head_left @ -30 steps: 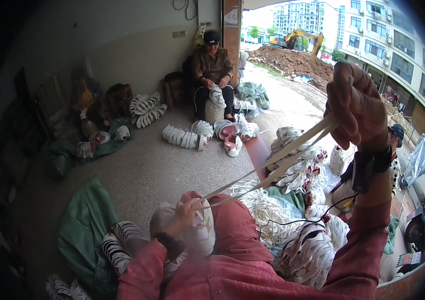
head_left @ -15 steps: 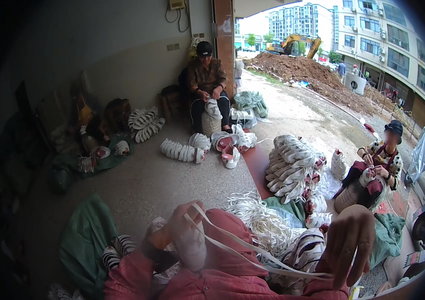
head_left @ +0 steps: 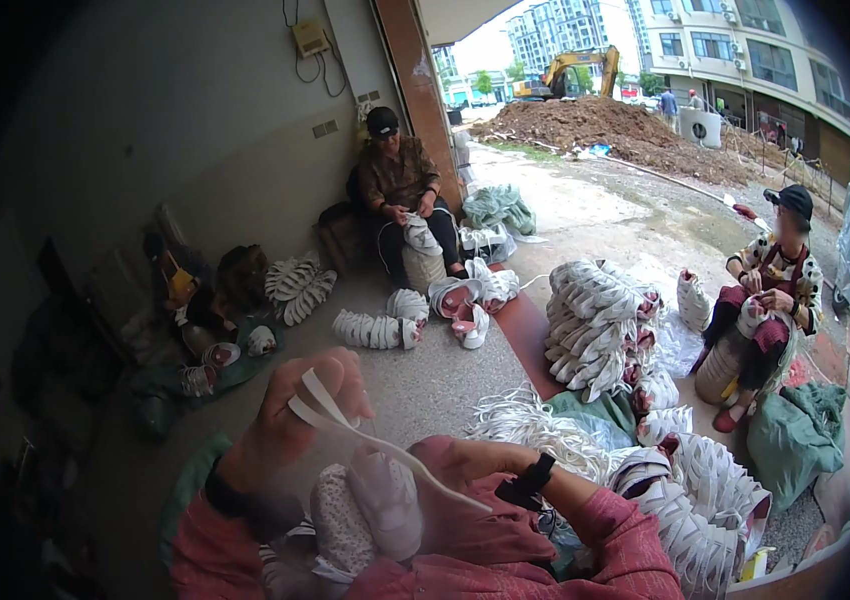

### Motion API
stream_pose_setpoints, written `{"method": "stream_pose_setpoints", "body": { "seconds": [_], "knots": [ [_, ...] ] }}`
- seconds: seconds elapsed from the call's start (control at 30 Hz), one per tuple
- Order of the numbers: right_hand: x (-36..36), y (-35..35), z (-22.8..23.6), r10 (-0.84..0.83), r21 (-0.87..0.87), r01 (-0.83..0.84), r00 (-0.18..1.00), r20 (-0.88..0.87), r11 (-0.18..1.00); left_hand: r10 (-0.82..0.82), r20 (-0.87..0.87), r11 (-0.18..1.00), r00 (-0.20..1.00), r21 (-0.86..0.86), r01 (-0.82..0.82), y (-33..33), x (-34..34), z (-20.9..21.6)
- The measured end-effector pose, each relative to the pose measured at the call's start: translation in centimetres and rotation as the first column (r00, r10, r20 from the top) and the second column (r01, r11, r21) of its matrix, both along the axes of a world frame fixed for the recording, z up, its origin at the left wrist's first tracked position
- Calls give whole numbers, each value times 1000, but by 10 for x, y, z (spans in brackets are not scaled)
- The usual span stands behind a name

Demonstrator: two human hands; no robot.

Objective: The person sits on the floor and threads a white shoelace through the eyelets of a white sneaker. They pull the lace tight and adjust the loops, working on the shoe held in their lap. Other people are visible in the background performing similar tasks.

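My left hand [head_left: 310, 395] is raised in front of me, closed on a white shoelace [head_left: 400, 455]. Two strands of the lace come out of this hand, and one trails down toward the right, across my lap. My right hand [head_left: 460, 462], below a black wristband, is lowered beside the shoe; its fingers are mostly hidden. Between my forearms, a white shoe upper [head_left: 387, 500] stands in my lap next to a pale, speckled piece [head_left: 338, 510]. Both are partly blurred.
A heap of white laces [head_left: 535, 430] lies ahead to the right, near stacked shoe uppers [head_left: 600, 325]. Another row of uppers [head_left: 695, 520] sits by my right arm. Two people [head_left: 400, 190] work with shoes, one at the wall, one at right. A green sack [head_left: 795, 440] lies at right.
My right hand has come in from the far right to beside the shoe. My left hand has moved up and left with the lace, which no longer stretches to the far right.
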State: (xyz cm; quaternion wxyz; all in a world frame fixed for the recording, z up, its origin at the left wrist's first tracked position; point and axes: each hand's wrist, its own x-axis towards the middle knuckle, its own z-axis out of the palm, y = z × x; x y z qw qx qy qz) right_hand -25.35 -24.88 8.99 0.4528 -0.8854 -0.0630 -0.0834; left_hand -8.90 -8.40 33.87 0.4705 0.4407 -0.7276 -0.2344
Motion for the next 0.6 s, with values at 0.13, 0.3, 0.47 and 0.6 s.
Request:
{"method": "stream_pose_setpoints", "body": {
  "seconds": [0.13,0.3,0.47,0.6],
  "knots": [
    [37,9,-48,35,154,-1,975,-221,988,-3,14,999,1000,40,3,-7,-3,24],
    [67,15,-108,-48,36,43,988,147,998,107,127,994,986,21,-110,-4,-21,54],
    [73,-2,-99,-53,-139,57,998,29,989,-59,47,998,997,-31,61,4,-6,68],
    [57,1,-61,-148,195,173,979,-138,965,-234,26,972,972,-23,235,0,8,68]
  ]
}}
